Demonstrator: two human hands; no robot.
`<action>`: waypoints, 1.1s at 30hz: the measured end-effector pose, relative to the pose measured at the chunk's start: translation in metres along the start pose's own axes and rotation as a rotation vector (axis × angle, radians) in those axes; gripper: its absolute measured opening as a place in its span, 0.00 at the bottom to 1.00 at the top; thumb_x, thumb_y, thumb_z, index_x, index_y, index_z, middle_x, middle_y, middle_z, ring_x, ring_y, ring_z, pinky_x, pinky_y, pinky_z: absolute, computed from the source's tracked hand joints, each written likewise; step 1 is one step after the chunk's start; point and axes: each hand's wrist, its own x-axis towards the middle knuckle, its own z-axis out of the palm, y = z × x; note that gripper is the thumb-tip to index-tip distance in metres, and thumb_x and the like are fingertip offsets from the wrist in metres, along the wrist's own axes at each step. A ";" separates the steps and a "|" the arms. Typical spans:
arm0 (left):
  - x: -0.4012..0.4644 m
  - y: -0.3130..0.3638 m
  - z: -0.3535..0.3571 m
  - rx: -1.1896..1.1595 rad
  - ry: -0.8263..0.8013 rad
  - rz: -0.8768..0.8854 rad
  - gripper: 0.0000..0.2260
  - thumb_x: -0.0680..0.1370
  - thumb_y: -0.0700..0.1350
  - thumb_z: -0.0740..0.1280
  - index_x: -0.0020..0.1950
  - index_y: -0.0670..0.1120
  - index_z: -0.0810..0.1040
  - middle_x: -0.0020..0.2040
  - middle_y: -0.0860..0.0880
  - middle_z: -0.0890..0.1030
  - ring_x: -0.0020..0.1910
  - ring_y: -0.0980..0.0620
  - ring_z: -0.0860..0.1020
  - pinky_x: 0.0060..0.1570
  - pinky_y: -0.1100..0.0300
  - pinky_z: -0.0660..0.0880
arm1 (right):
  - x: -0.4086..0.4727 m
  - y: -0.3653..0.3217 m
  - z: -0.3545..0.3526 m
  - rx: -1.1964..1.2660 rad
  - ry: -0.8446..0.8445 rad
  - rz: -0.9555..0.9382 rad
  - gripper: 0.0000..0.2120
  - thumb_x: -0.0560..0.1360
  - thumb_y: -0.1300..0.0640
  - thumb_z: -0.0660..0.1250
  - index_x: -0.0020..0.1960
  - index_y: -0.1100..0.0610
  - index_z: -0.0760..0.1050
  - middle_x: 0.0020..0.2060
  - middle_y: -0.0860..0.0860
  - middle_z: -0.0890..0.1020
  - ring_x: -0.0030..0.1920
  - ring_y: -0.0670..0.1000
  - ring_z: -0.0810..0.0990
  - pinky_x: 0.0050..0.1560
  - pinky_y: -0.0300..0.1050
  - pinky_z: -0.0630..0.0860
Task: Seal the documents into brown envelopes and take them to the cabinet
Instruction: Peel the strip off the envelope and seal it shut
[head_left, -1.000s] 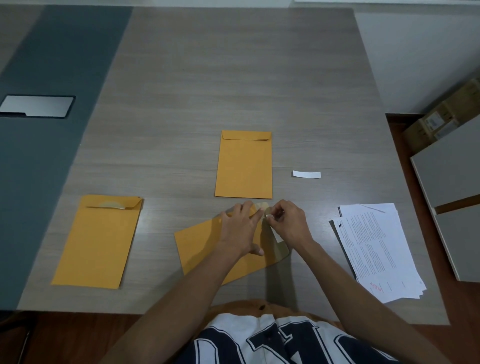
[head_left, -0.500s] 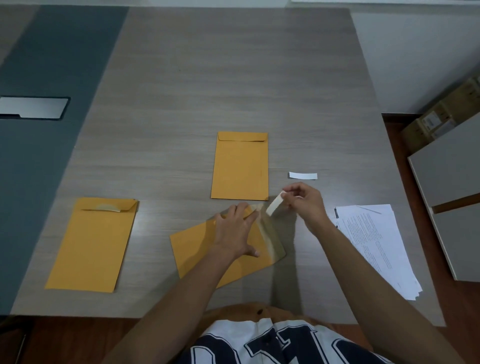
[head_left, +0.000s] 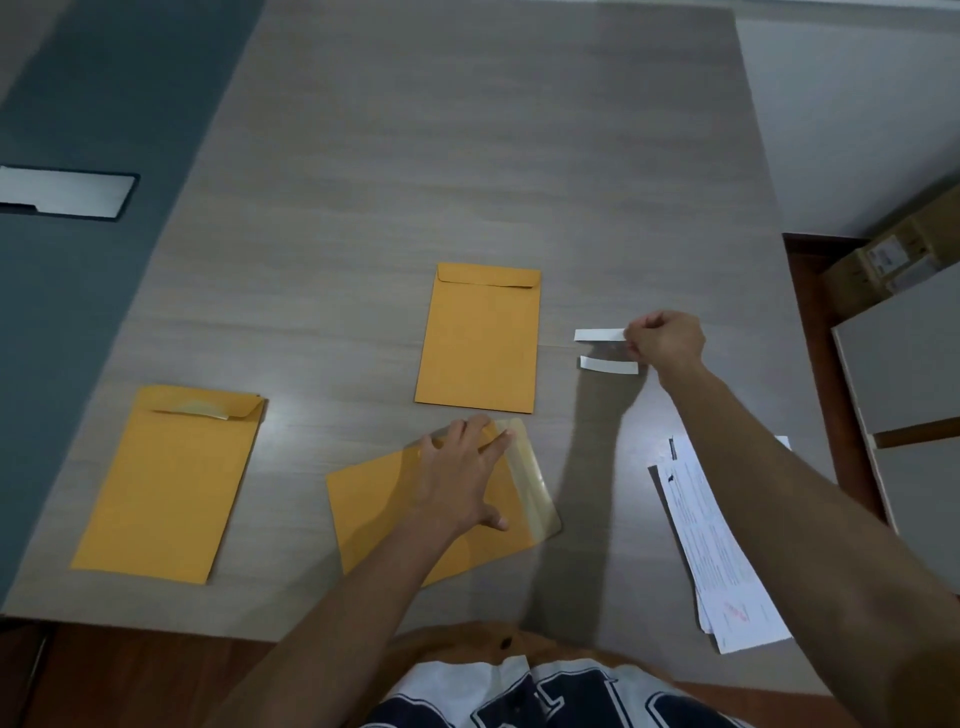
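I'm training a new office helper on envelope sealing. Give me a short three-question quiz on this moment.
1. True or false: the right hand pinches a white paper strip.
2. How many brown envelopes lie on the table? A) two B) three C) four
3. Fill in: the left hand presses flat on the nearest envelope, whose shiny sticky ____ is laid bare.

Key:
1. True; a second strip lies on the table just below it.
2. B: the nearest one, the middle envelope and the left envelope.
3. flap.
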 end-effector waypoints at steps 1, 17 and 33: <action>0.000 0.000 0.000 0.003 0.006 -0.001 0.49 0.61 0.71 0.72 0.76 0.60 0.54 0.75 0.50 0.55 0.72 0.47 0.58 0.62 0.43 0.64 | 0.002 0.000 0.002 -0.032 0.011 -0.010 0.04 0.68 0.61 0.68 0.39 0.58 0.82 0.35 0.54 0.84 0.39 0.53 0.84 0.51 0.49 0.82; 0.000 -0.001 0.000 0.011 0.013 0.010 0.50 0.60 0.72 0.72 0.76 0.60 0.54 0.75 0.50 0.56 0.71 0.47 0.59 0.61 0.43 0.65 | -0.031 0.002 -0.008 -0.138 0.062 -0.118 0.07 0.71 0.61 0.67 0.46 0.60 0.83 0.42 0.53 0.85 0.44 0.51 0.82 0.51 0.39 0.76; -0.018 0.002 0.008 -0.092 0.081 -0.179 0.40 0.67 0.73 0.65 0.74 0.57 0.60 0.69 0.46 0.63 0.66 0.45 0.63 0.60 0.44 0.68 | -0.197 0.094 0.041 -0.528 -0.260 -0.377 0.31 0.63 0.44 0.78 0.63 0.51 0.74 0.55 0.51 0.74 0.58 0.53 0.70 0.56 0.48 0.74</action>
